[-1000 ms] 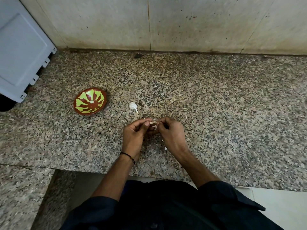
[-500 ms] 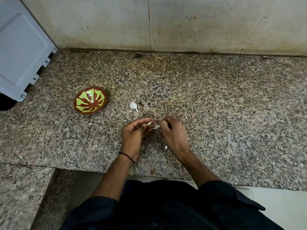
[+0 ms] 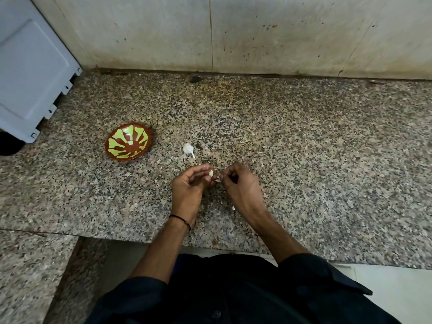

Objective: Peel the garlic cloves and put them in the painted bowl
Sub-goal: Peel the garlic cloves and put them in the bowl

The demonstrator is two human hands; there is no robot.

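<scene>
Garlic clove [image 3: 210, 173], pale and nearly bare, is pinched in the left hand's [image 3: 189, 190] fingertips above the granite counter [image 3: 304, 160]. The right hand [image 3: 240, 185] pinches a skin scrap [image 3: 218, 180] just beside it. Peeling looks nearly done; next comes a carry left to the painted bowl [image 3: 128, 141].
</scene>
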